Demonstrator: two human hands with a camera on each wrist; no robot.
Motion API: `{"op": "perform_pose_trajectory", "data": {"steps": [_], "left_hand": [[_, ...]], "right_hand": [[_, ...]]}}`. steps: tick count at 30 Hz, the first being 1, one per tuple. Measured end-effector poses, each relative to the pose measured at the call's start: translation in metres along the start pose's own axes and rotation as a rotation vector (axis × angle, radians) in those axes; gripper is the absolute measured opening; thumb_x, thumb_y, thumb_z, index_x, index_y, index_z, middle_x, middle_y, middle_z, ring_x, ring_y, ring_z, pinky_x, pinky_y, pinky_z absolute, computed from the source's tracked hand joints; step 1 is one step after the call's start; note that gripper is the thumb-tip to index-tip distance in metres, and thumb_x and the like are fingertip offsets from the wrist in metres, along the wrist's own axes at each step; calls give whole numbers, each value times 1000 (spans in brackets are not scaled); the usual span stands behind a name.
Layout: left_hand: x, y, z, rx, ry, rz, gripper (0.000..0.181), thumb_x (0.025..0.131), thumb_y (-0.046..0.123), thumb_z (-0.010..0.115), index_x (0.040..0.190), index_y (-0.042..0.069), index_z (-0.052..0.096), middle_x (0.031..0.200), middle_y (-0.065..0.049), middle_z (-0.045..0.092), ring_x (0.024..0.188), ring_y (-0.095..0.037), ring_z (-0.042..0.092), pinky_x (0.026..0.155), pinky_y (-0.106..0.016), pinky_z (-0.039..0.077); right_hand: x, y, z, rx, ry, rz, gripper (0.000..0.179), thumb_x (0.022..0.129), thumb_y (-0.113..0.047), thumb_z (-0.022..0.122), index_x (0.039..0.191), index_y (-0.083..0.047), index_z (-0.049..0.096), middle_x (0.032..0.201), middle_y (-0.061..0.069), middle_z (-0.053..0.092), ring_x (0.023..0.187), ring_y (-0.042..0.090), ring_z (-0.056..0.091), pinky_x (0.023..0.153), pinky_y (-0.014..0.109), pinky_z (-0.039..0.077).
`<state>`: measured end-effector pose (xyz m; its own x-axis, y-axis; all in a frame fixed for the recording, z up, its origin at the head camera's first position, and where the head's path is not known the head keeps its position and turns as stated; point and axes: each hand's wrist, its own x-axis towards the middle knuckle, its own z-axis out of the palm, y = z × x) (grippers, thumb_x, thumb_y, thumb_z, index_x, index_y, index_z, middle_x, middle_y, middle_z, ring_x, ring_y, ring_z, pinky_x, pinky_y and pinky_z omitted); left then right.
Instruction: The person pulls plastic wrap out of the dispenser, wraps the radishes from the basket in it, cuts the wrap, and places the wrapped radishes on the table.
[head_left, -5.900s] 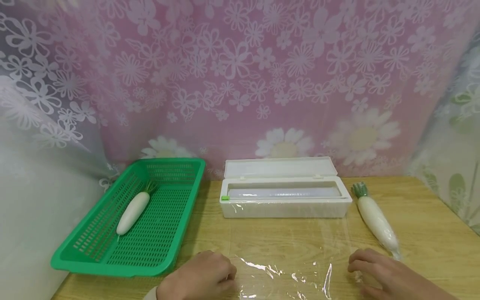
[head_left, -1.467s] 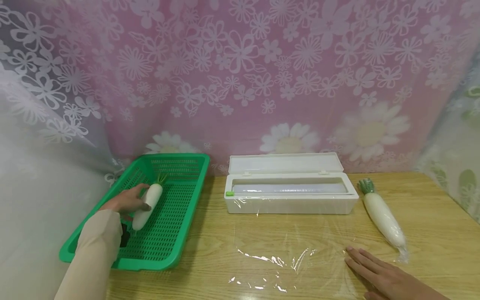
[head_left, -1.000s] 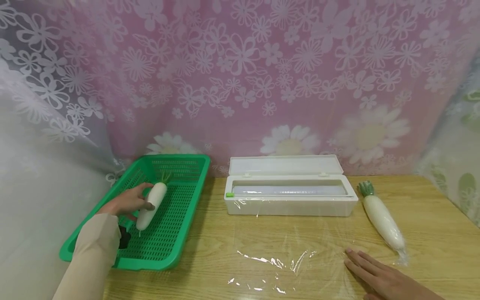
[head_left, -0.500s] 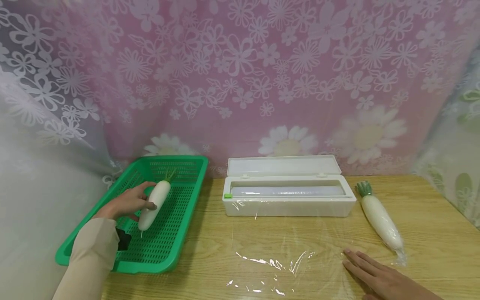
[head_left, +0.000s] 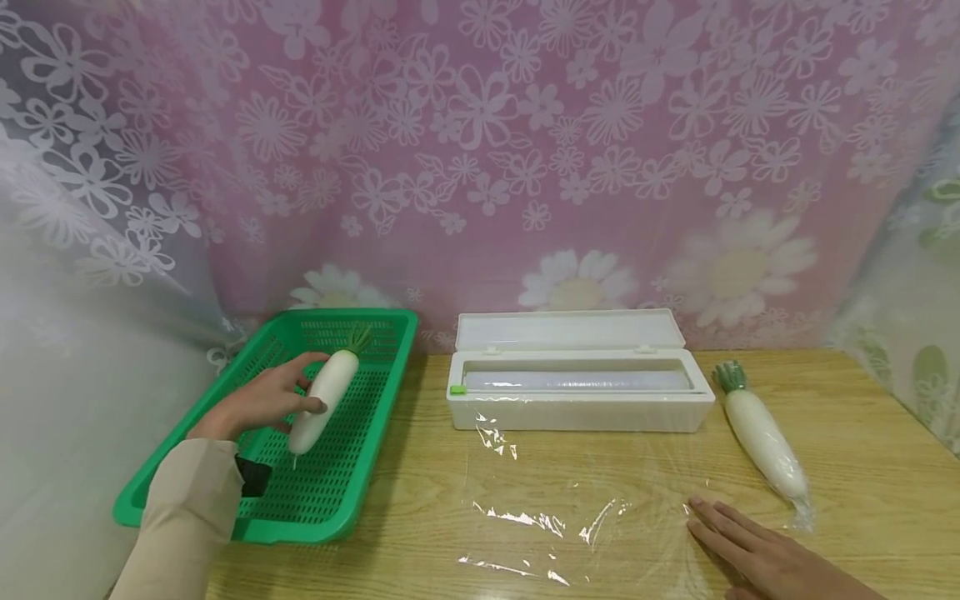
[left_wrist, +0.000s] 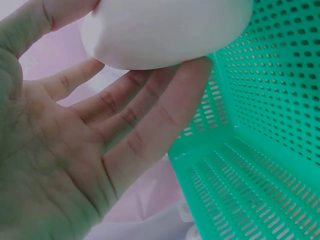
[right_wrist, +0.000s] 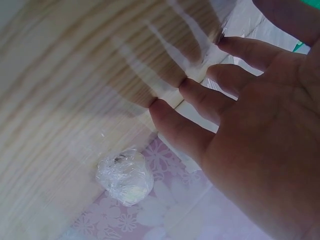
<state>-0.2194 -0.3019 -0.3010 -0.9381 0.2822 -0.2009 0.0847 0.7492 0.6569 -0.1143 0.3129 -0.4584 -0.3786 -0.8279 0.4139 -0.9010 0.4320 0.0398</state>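
Observation:
My left hand [head_left: 268, 398] grips a white radish [head_left: 326, 402] between thumb and fingers, over the green basket [head_left: 375, 433]. Its leafy stub points up and right, its thin root tip down. Close up in the left wrist view, the pale radish [left_wrist: 165, 30] lies across the fingertips. Fingers extended, my right hand [head_left: 761, 546] rests on the table at the right edge of a sheet of clear cling film [head_left: 570, 492]. Its fingertips touch the surface in the right wrist view. Near that hand lies a second white radish [head_left: 761, 442], wrapped in film.
A white cling film dispenser [head_left: 581, 414] stands at the back of the wooden table [head_left: 847, 433] with its lid up, a roll inside and a green slider at its left. The film runs from it toward the front. A flowered curtain [head_left: 480, 167] hangs behind.
My left hand went from the film into the basket and took hold of the radish, then shifted it right and up a little. Lately the right hand has stayed flat in place.

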Motion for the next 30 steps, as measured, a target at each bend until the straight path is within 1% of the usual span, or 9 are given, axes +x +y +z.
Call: {"op": "perform_pose_trajectory", "data": {"steps": [3,9,12,15,18,24,28,30], "left_hand": [[0,7,2,2,-5,22,81,95,13,70,157,0,20,122,-31,55,102,-40,64,67,-50,58],[-1,21,5,14,-11,57,81,95,14,71,158,1,22,123,-30,56,99,-37,66,67,-48,58],[-2,29,6,29,-8,79,81,95,14,71,158,2,23,124,-30,57,98,-35,67,67,-47,58],[-2,37,6,38,-2,104,80,95,14,71,158,2,24,124,-30,57,98,-35,67,67,-46,58],[-3,46,7,45,-3,122,79,95,14,70,158,4,25,126,-29,56,98,-34,67,68,-44,58],[-5,67,12,80,-4,176,77,94,15,70,158,6,28,127,-27,57,99,-32,66,71,-41,58],[-5,82,17,132,0,221,76,93,16,70,157,8,30,126,-24,59,105,-33,63,75,-41,56],[-3,88,19,153,1,237,75,93,16,70,157,10,32,125,-22,60,107,-33,62,76,-42,56]], "right_hand": [[-1,-1,0,-7,1,-3,77,103,-43,56,159,-1,26,170,7,6,153,9,0,112,10,10],[-1,-1,0,8,13,-7,74,104,-42,55,158,2,28,170,8,7,154,10,2,113,11,10],[-1,-1,0,9,1,3,78,102,-40,60,159,0,26,170,7,6,153,9,0,113,10,9],[-1,-1,-1,15,-14,22,84,98,-36,68,160,-2,23,170,6,4,153,8,-2,112,10,7],[0,-1,-1,8,-27,38,89,95,-33,72,161,-4,20,170,4,3,153,7,-3,112,9,6],[2,-4,-4,-10,-20,34,82,99,-35,66,161,-3,22,170,5,4,153,7,-1,112,9,8],[3,-5,-5,-17,-29,34,83,102,-36,62,162,-5,16,170,4,0,152,7,-4,111,8,5],[3,-4,-6,-22,-27,29,79,104,-38,56,162,-6,13,170,4,-2,152,7,-5,112,9,4]]}}
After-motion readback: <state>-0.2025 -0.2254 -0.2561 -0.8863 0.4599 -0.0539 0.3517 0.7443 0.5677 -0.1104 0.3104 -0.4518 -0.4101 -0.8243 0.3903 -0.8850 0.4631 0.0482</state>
